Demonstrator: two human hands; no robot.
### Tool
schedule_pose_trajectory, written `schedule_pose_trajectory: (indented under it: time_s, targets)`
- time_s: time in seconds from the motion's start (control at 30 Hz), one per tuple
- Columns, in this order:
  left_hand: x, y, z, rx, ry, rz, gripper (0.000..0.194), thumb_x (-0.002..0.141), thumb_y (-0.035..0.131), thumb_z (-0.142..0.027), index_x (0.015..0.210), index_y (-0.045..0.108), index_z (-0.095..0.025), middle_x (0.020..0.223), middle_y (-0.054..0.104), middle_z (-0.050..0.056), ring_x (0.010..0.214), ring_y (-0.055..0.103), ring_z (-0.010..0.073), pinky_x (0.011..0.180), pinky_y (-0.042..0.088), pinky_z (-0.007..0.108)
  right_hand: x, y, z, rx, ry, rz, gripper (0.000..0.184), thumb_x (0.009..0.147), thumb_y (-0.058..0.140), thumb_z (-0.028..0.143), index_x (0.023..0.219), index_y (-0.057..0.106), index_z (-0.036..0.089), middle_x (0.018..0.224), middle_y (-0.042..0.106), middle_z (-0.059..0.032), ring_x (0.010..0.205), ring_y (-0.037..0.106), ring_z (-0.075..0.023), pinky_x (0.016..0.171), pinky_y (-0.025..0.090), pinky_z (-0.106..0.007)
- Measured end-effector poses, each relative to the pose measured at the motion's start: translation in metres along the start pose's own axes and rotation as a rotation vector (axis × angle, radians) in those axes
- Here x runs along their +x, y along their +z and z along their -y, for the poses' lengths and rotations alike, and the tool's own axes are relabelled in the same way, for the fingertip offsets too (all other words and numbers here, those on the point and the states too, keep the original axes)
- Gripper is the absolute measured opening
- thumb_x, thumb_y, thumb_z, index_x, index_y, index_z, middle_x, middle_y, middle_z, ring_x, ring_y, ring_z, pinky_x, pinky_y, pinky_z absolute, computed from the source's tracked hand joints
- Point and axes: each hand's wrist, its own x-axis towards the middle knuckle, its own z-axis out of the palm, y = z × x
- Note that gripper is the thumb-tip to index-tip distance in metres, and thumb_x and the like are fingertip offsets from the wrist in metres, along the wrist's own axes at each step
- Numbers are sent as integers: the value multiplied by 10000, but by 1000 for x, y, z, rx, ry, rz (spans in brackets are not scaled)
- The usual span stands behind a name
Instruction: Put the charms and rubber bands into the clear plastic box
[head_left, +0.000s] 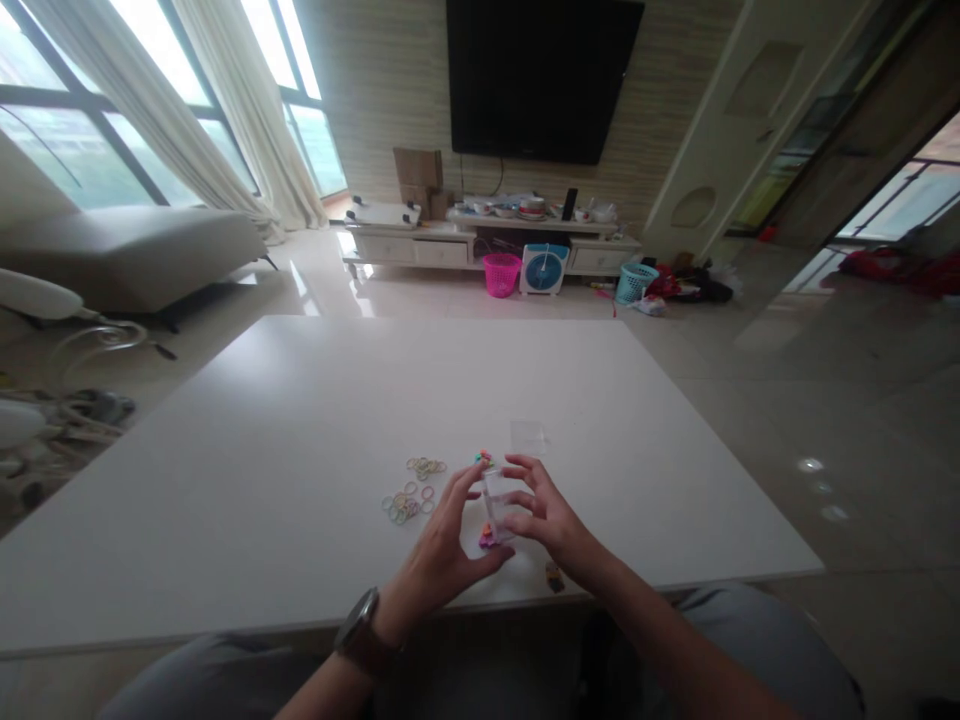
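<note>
My left hand (448,545) and my right hand (541,508) both grip a small clear plastic box (496,503) just above the white table (300,420), fingers curled round its sides. Something pink lies at the box's bottom. Several small coloured elastic rings (409,497) are scattered on the table just left of my left hand. A few more bright rings (484,457) lie beyond the box. A clear lid (528,437) rests flat on the table behind my right hand. A dark watch sits on my left wrist.
A small dark object (554,577) lies near the table's front edge under my right forearm. Beyond the table are a TV stand (480,245), a pink basket (501,274), a blue fan (544,269), a teal basket (634,282) and a grey sofa (127,255) at the left.
</note>
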Motion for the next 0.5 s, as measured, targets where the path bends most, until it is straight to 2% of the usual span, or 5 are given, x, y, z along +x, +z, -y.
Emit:
schedule_pose_trajectory:
  time_s: [0.13,0.33,0.5]
  targets:
    - [2,-4,-6,43,-20,-33,842,749,776,-257,1459,325,-282,1436,443,127,1177,577,254,1005,539,442,0,4,-7,103,13,15,637,773,709,285,1342,427,332,1358,466,-70,1064,593,-199,924,501,-399]
    - [8,-10,-11,25,10,-87,762,692,821,-259,1346,430,-242,1314,505,111,1212,529,258,960,550,387,0,-2,-3,90,-5,52,642,781,746,306,1346,442,337,1422,426,-77,1146,562,-224,985,463,-425]
    - [7,-13,-12,74,36,-89,779,647,820,-215,1330,446,-237,1290,511,111,1218,511,278,972,533,421,-1,-4,-4,129,46,61,614,779,763,356,1312,463,322,1434,417,-87,1149,571,-250,999,447,-478]
